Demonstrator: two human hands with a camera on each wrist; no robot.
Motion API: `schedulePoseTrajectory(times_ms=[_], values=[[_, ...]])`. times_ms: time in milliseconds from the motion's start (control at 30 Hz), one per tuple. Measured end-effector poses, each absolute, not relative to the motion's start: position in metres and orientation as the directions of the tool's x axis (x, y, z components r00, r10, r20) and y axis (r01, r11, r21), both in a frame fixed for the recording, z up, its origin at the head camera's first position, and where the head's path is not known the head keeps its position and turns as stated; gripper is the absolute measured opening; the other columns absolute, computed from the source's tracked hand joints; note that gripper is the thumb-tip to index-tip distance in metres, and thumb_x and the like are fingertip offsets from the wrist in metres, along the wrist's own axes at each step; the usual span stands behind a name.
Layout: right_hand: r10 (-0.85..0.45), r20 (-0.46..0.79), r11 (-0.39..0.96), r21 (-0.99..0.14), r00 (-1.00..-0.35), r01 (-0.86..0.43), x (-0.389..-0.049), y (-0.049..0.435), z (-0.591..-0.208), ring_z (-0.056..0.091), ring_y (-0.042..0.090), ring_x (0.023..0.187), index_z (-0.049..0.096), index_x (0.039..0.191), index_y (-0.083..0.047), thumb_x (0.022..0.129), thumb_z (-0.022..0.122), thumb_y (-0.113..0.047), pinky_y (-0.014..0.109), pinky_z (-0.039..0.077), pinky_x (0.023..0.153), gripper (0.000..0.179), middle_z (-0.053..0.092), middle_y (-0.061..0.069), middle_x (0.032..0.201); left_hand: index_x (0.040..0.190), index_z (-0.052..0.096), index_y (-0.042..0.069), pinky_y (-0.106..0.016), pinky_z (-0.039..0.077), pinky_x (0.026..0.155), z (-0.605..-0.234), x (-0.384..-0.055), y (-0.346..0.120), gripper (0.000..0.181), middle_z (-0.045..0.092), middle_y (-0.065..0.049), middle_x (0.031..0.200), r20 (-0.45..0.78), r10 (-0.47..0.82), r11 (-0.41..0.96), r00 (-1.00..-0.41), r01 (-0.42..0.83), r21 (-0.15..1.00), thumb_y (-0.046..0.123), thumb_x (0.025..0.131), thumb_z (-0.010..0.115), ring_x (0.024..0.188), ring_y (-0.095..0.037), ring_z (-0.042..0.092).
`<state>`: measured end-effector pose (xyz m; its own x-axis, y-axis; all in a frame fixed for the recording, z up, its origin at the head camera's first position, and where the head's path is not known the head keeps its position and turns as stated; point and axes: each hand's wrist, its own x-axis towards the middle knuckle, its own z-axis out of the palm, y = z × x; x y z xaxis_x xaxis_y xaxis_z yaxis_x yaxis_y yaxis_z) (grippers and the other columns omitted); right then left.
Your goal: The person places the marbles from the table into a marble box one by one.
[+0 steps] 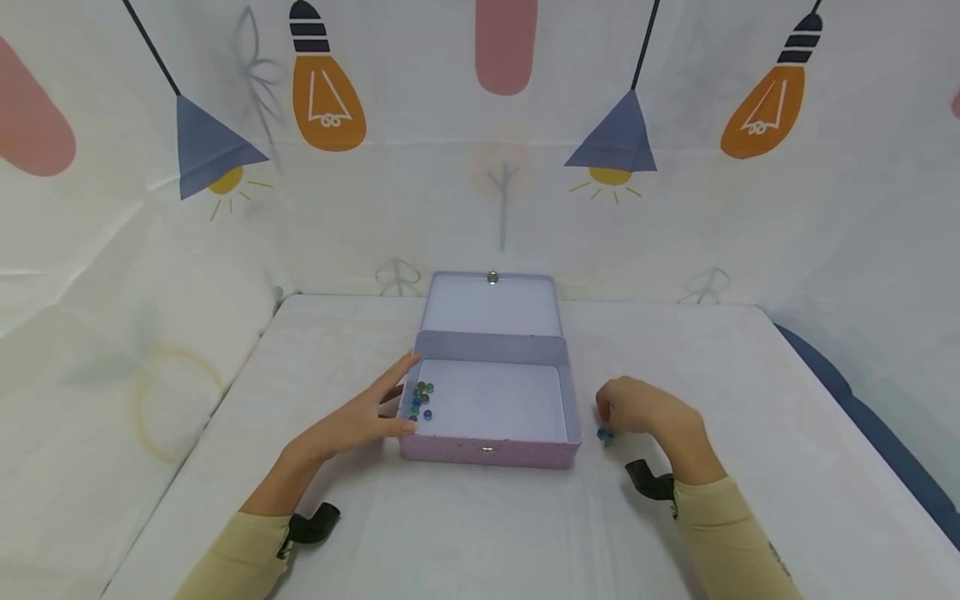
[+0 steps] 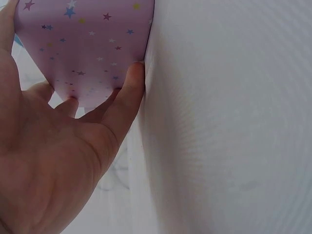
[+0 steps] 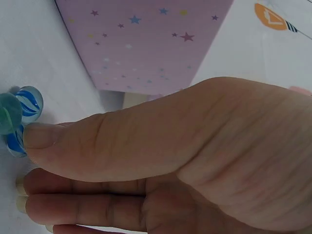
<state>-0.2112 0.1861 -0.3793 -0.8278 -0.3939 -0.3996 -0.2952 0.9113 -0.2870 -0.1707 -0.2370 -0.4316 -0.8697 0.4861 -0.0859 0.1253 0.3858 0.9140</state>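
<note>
A lilac tin box point(image 1: 487, 450) stands on the table with its lid tipped back. Several glass marbles point(image 1: 424, 398) lie inside, along its left side. My left hand point(image 1: 360, 417) rests on that side, its fingers spread; in the left wrist view they touch the star-printed wall point(image 2: 92, 48). Right of the box, my right hand point(image 1: 648, 410) reaches down to a small group of marbles point(image 1: 603, 433) on the table. In the right wrist view, the thumb tip touches a blue-striped marble point(image 3: 15, 141), next to a greenish marble point(image 3: 9, 113). The thumb hides the index fingertip.
Behind the box, the raised lid point(image 1: 491, 304) leans toward a white cloth wall point(image 1: 420, 200) printed with lamps and bulbs. The white table point(image 1: 480, 533) extends on both sides of the box. Dark blue fabric point(image 1: 862, 417) shows beyond the right table edge.
</note>
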Motion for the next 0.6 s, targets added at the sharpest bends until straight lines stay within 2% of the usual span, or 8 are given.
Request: schedulePoseTrajectory(times_ms=[300,600], values=[[-0.421,-0.373,0.897,-0.304,-0.827,-0.32,-0.2109,0.1813,-0.3891,0.051,0.016,0.068,0.069,0.078,-0.009,0.078,0.054,0.01,0.029,0.044,0.059,0.024,0.06,0.0,0.076,0.16,0.004,0.037,-0.071,0.025,0.112,-0.433,-0.172,-0.2364,0.1,-0.005,0.012,0.168,-0.081,0.489,0.396,-0.868,0.139,0.908,0.032,0.088,0.074,0.152,-0.046,0.013],[-0.433,-0.373,0.892,-0.31,-0.821,-0.33,-0.2089,0.1797,-0.3879,0.05,0.015,0.066,0.068,0.076,-0.009,0.076,0.049,0.013,0.028,0.042,0.058,0.029,0.058,0.0,0.073,0.16,0.002,0.037,-0.072,0.025,0.111,-0.4339,-0.1711,-0.2366,0.1,-0.002,0.014,0.167,-0.075,0.488,0.393,-0.869,0.142,0.908,0.029,0.089,0.072,0.152,-0.045,0.013]])
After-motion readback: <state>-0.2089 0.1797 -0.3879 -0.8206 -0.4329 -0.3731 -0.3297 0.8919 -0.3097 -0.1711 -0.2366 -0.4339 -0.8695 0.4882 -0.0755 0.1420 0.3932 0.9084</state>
